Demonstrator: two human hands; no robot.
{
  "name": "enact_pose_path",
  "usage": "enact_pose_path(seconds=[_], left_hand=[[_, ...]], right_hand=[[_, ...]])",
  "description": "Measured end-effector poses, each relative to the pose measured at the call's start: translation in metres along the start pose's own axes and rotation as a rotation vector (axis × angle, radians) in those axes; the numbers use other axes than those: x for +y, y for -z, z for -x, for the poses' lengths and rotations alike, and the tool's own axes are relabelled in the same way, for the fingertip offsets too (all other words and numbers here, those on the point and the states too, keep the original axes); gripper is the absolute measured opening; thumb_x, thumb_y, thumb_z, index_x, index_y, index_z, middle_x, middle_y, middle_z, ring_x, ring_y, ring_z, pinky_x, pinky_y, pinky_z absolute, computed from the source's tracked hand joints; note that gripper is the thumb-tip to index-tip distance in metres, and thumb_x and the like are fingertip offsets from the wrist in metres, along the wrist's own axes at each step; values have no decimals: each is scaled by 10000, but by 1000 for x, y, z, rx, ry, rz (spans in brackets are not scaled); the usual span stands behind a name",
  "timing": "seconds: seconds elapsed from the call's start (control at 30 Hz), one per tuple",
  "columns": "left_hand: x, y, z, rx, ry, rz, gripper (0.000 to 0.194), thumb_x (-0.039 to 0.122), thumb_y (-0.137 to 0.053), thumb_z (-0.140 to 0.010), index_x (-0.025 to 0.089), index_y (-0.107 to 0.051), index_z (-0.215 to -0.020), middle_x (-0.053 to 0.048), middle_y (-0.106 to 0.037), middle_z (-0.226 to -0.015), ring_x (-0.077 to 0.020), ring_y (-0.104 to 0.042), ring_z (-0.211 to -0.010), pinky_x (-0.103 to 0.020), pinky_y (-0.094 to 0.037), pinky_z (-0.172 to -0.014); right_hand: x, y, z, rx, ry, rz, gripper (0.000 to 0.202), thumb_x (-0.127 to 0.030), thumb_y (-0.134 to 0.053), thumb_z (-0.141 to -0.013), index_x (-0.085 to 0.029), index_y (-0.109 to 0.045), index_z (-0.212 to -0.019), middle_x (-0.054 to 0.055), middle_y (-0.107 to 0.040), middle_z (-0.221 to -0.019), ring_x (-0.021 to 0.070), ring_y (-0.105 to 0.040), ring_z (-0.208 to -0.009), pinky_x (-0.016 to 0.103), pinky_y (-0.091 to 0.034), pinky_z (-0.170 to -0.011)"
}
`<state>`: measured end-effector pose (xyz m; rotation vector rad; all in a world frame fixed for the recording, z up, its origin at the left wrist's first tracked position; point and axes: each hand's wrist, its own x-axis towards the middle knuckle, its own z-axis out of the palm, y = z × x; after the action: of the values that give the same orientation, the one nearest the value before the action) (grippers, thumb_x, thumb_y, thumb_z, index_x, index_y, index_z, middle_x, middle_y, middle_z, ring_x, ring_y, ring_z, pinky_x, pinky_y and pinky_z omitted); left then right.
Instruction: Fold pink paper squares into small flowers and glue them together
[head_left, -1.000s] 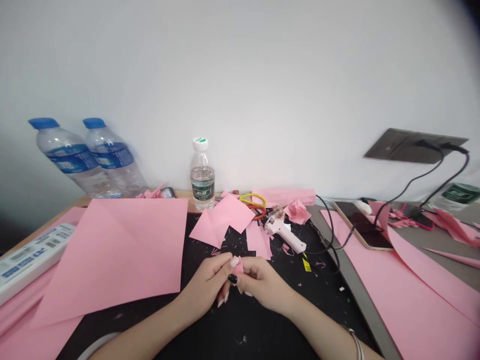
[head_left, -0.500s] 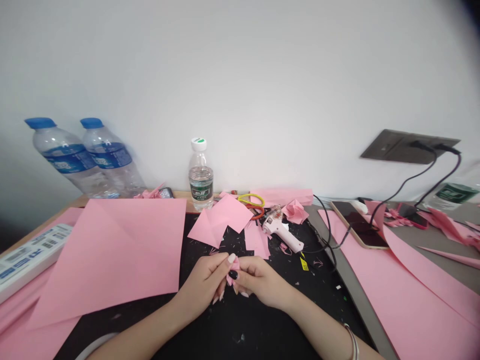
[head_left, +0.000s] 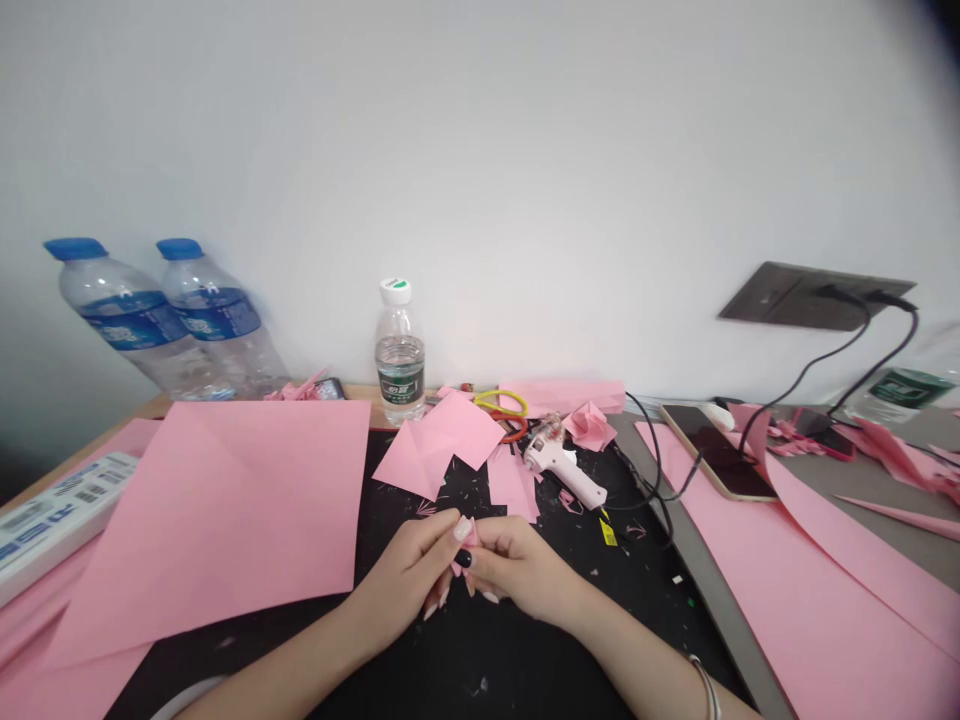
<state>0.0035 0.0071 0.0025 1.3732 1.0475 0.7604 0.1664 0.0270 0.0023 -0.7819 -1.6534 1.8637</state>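
Note:
Between my two hands, above the black mat, is a small folded piece of pink paper. My left hand pinches it from the left, the thumb pressed on its top. My right hand grips it from the right, its dark-nailed thumb lying across the front. Fingers cover most of the paper, so its full shape is hidden. Just beyond the hands lie cut pink paper squares and a pale pink glue gun. Scissors with yellow and orange handles rest behind the squares.
A large pink sheet and a white box lie on the left. Several water bottles stand along the wall, one near the middle. At right are a phone, cables, a wall socket and more pink sheets.
Both thumbs have shifted slightly on the pink paper, and less of it shows between the fingers. The hands stay together in nearly the same place.

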Motion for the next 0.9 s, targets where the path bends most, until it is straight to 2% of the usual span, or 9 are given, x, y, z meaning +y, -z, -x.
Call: enact_pose_path(seconds=[0.17,0.33,0.6,0.77,0.9], left_hand=[[-3,4,-3,-104,-8,135,343,480,-498,-845,178,-450,-690,69,-451,-490,-44,-372,-337,-140,-300,-333],[-2,8,-6,-157,14,178,323,432,-579,-806,170,-457,-662,60,-480,-468,-39,-383,-314,-134,-306,-323],[-1,6,-2,-108,5,92,336,420,-583,-801,173,-447,-619,62,-471,-480,-43,-382,-326,-144,-281,-323],[-2,7,-2,-64,-23,24,391,416,-521,-846,182,-392,-561,91,-349,-420,-43,-305,-350,-159,-203,-353],[-1,7,-2,-33,-55,-20,415,398,-496,-866,177,-372,-537,89,-323,-433,-53,-284,-405,-177,-209,-405]], right_hand=[[-1,0,1,46,-28,35,269,-310,-569,-831,-124,-557,-636,-44,-463,-509,56,-380,-434,177,-269,-427],[-7,-1,3,-31,2,21,137,-230,-572,-825,-121,-584,-743,-23,-512,-641,58,-391,-507,181,-304,-480],[-7,-3,4,-57,37,122,113,-119,-490,-835,-120,-583,-772,-13,-522,-667,75,-427,-547,201,-333,-516],[-5,-4,4,-36,55,146,117,-143,-487,-848,-121,-585,-788,-19,-510,-648,78,-439,-540,203,-345,-515],[-6,-4,3,-23,48,147,91,-141,-502,-841,-127,-585,-806,-29,-488,-635,73,-428,-532,196,-329,-504]])
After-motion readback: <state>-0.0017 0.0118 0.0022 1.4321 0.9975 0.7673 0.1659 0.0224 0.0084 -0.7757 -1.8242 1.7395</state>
